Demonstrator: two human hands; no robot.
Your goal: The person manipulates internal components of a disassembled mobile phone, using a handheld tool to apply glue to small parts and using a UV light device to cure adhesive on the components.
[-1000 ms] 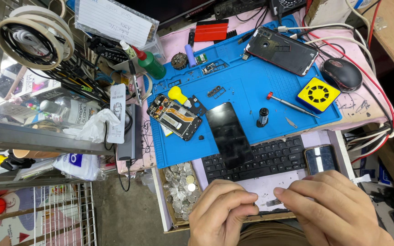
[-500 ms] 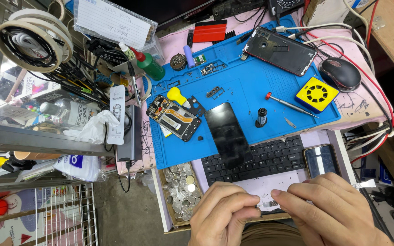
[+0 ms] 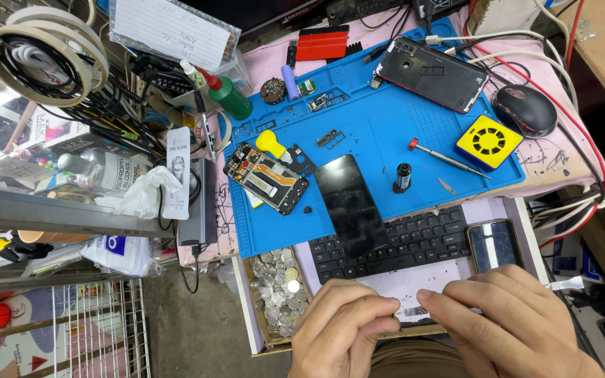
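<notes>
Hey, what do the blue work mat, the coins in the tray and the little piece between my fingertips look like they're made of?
Blue work mat: probably silicone or rubber, matte, with moulded compartments and no glare.
Coins: metal, silvery and shiny, catching light.
Small piece pinched between the left hand and right hand: thin, greyish, possibly metal or flex; too small to tell.

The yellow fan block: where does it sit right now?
Head view, right side: the yellow fan block rests on the blue mat's edge, beside the computer mouse.
</notes>
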